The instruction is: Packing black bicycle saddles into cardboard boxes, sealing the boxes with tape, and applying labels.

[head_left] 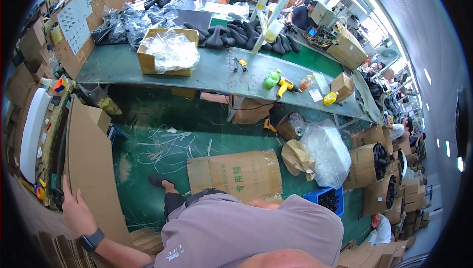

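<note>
My left hand (79,213) is at the lower left, with a dark watch (92,240) on its wrist. Its fingers are stretched out and apart, against the edge of a tall brown cardboard sheet (93,169) that stands upright. Whether the palm presses on the sheet, I cannot tell. A bit of skin that looks like my right forearm (264,204) shows past my shirt; my right hand is hidden. Beyond it a flattened carton (236,174) lies on the green floor.
Ahead runs a long workbench (212,78) with an open box (144,63) of plastic wrap, black bicycle saddles (217,37) and a yellow power tool (285,86). Loose straps (167,144) lie on the floor. A blue crate (340,208) and cartons stand at right. Other people work farther off.
</note>
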{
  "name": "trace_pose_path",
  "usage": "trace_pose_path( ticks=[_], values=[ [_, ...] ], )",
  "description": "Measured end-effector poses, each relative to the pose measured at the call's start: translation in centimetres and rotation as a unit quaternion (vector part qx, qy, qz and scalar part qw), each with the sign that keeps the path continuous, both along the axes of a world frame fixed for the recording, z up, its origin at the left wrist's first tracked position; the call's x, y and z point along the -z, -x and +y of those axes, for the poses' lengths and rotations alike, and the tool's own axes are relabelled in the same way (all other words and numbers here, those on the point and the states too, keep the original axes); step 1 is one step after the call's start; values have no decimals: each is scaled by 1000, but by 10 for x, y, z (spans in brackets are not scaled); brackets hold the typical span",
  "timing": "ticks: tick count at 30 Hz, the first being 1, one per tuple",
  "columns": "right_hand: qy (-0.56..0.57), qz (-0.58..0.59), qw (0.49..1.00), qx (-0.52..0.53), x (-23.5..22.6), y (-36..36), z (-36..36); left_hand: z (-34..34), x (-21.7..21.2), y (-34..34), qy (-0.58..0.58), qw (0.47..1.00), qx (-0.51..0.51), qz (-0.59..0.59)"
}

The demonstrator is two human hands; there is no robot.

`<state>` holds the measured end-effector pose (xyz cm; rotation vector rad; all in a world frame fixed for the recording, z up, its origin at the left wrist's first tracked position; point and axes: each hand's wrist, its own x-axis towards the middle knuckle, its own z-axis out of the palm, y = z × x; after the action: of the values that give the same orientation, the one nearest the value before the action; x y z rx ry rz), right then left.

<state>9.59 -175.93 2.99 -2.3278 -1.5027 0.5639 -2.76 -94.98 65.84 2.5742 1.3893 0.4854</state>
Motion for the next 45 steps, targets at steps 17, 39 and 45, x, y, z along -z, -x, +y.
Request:
trace_pose_path(
  ticks=[17, 39, 45],
  values=[
    [-2, 257, 869, 423, -127, -216, 644, 521, 98, -156, 25, 991, -79, 107],
    [-210, 128, 969, -31, -448, -515, 1297, 750, 207, -388, 25, 994, -82, 67],
    [-331, -88, 875, -342, -488, -557, 1485, 757, 219, -434, 68, 996, -28, 41]
  ],
)
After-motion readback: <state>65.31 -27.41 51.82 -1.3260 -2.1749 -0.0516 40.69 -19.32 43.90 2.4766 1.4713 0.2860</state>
